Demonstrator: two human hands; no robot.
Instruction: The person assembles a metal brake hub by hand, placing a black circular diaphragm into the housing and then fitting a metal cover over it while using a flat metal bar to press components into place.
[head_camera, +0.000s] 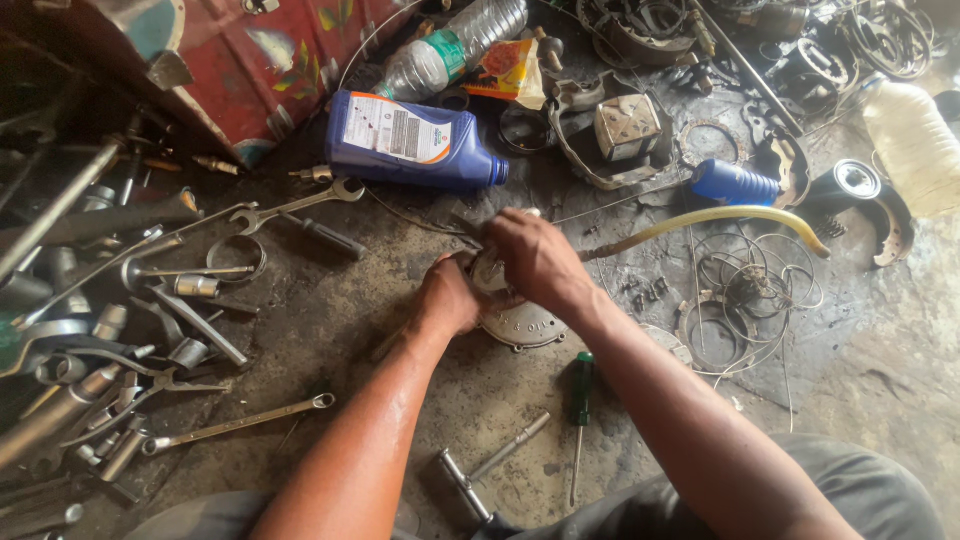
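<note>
- Nearest the knees, a green-handled screwdriver (580, 400) and a T-handle socket wrench (480, 470) lie within easy reach on the oily floor (330, 330).
- At mid-floor, the left hand (447, 297) braces the round metal cover (520, 320) flat; its fingers are hidden, so their grip cannot be told.
- Over it, the right hand (535, 257) curls closed, probably pinching a small part.
- Beyond, a blue oil bottle (410, 140) lies on its side.
</note>
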